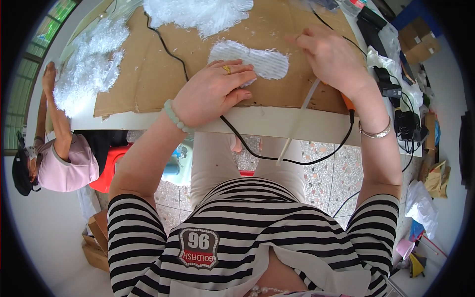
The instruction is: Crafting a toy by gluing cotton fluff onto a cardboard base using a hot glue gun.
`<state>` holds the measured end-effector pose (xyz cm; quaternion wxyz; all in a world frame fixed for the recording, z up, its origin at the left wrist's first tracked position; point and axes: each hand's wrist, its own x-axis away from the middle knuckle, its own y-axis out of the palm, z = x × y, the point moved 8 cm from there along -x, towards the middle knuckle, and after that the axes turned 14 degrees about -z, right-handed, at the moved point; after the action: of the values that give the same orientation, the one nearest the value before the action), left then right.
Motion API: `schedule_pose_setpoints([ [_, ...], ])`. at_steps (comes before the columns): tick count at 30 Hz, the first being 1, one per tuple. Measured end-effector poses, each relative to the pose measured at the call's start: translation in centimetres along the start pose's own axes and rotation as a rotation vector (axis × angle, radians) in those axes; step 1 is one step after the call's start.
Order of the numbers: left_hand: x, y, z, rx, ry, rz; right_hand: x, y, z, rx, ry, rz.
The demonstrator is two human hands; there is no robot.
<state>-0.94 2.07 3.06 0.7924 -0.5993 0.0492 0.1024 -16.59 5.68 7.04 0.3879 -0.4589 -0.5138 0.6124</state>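
Observation:
A white, ribbed fabric pad [269, 63], shaped like a sole with frayed edges, lies on a sheet of brown cardboard [148, 81]. My left hand [217, 89] rests flat over the pad's left end, fingers stretched out. To the right of the pad, my right hand [330, 59] is raised and closed round a hot glue gun. Only the gun's orange handle [348, 103] shows, below my wrist. A long translucent glue stick [299, 116] runs out from under the hand past the table's near edge. The gun's nozzle is hidden, and my fingertips are blurred.
Fluffy white shredded material [203, 14] lies at the far side, with another heap [94, 64] at the left. A black cord [168, 47] crosses the cardboard. Adapters and cables [408, 123] crowd the right edge. A person in pink [67, 161] works at the left.

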Motion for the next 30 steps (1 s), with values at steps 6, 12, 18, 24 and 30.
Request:
schedule_pose_setpoints([
  [6, 0.3, -0.2, -0.2, -0.009, -0.052, 0.019, 6.8, -3.7, 5.6, -0.186, 0.313, -0.1],
  [12, 0.4, 0.2, -0.1, -0.042, -0.032, 0.029, 9.0, 0.9, 5.3, -0.158, 0.552, -0.302],
  [18, 0.7, 0.6, -0.1, -0.072, -0.024, 0.042, 8.6, 1.5, 4.7, -0.096, 0.6, -0.312],
  [24, 1.0, 0.7, -0.4, -0.057, -0.027, 0.07, 8.4, 1.1, 4.3, 0.04, 0.583, -0.116],
  [30, 1.6, -0.1, -0.2, -0.057, 0.016, 0.17, 10.5, -2.0, 6.8, -0.598, 0.709, 0.055],
])
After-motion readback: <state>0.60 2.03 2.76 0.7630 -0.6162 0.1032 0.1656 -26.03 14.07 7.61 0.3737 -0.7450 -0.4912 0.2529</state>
